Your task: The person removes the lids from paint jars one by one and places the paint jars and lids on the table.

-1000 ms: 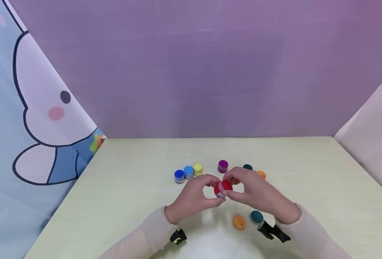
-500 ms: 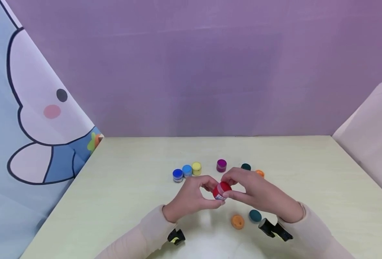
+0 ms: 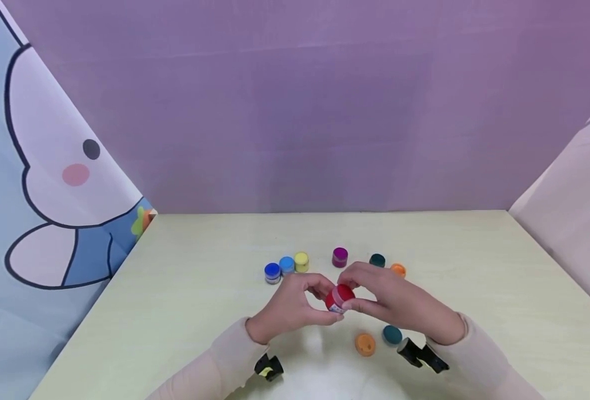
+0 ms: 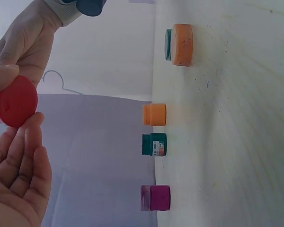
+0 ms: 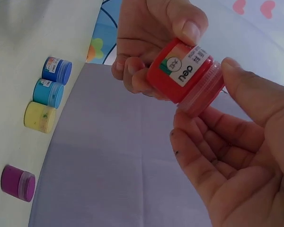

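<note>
Between both hands, above the table, is a small red paint jar (image 3: 339,300) with a white label. My left hand (image 3: 292,305) holds the jar's body between thumb and fingers. From the other side, my right hand (image 3: 392,295) pinches the jar at its lid end. The right wrist view shows the clear lid (image 5: 202,94) on the jar, which lies tilted, with the right thumb and fingertips at the lid's edge. In the left wrist view the jar's round red base (image 4: 19,101) faces the camera.
Behind the hands stand a dark blue jar (image 3: 272,273), a light blue jar (image 3: 287,264), a yellow jar (image 3: 301,262) and a purple jar (image 3: 340,257). Further right are a dark green jar (image 3: 377,260) and an orange jar (image 3: 398,270). An orange lid (image 3: 365,344) and a teal lid (image 3: 392,335) lie nearer.
Both hands have brought the red jar slightly lower in the head view, toward the person. Their hold on it looks the same. The whole view has shifted a little.
</note>
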Motion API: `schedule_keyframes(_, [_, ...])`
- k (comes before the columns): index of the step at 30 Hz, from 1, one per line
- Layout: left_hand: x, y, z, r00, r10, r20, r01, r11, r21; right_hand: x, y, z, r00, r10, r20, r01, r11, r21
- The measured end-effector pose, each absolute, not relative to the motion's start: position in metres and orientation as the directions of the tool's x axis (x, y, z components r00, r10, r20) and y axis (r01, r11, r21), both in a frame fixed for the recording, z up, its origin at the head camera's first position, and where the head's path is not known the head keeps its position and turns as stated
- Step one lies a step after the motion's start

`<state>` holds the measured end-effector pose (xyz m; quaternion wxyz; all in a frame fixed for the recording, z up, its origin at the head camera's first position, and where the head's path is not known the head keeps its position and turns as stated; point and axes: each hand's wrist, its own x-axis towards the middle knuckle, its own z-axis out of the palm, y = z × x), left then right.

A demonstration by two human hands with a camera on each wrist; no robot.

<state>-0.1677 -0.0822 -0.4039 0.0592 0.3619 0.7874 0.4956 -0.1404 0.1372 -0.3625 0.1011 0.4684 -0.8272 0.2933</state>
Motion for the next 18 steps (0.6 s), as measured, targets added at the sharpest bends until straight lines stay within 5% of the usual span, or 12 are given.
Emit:
schedule_keyframes(9, [-0.168, -0.081, -0.403, -0.695, 0.69, 0.202, 0.436, 0.181, 0.881, -0.142, 0.144, -0.36, -0.414, -0.788, 0.456, -0.883, 0.227, -0.411])
schedule_keyframes(18, [-0.167, -0.08, -0.403, -0.698, 0.689, 0.194, 0.456, 0.219, 0.862, -0.144, 0.148, -0.357, -0.401, -0.822, 0.404, -0.884, 0.232, -0.405])
